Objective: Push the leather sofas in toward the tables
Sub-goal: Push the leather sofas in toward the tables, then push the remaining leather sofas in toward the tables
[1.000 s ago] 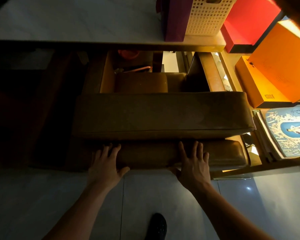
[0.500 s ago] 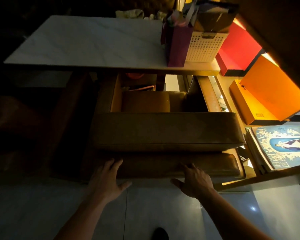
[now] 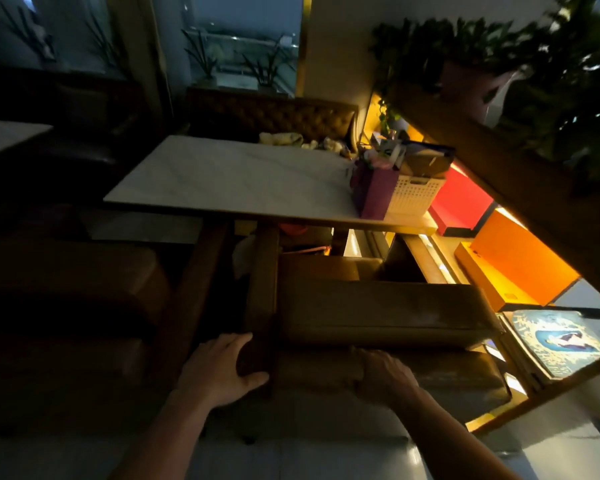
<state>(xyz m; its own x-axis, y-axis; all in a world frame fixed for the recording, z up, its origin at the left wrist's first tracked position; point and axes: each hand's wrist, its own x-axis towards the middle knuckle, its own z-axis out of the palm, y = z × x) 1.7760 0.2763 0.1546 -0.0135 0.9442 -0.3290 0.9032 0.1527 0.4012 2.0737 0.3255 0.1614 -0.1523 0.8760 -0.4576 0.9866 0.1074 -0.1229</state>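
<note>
Dim dining booth, seen from behind the near seat. Landmark: the bench (image 3: 229, 174), a white marble-look top on a dark base.

- Leather sofa (image 3: 378, 310): brown, just in front of the bench, its back toward the onlooker and its seat running under the bench's near edge. A thick padded roll forms the top of the back; a lower cushioned band lies beneath it.
- Left hand (image 3: 219, 368): at the sofa's rear left corner, on the side of the bench's dark base. Grip wide, fingers spread flat against the upright corner post, thumb stretched toward the lower band. Nothing is held.
- Right hand (image 3: 385, 375): on the sofa's lower band, further from the bench than the padded roll. Grip narrow, fingers curled over the band's edge; whether they clamp it or only press on it cannot be told in this light.
- Second sofa (image 3: 274, 116): tufted brown back, on the far side of the bench.
- Purple bag (image 3: 374, 192) and white perforated basket (image 3: 414, 195): standing touching on the bench's right end.
- Red box (image 3: 461, 202) and orange boxes (image 3: 520, 261): right of the bench, on a lit shelf.
- Plants (image 3: 499, 57): above and right of the bench.
- Another dark seat (image 3: 66, 296): left of the bench's base.
</note>
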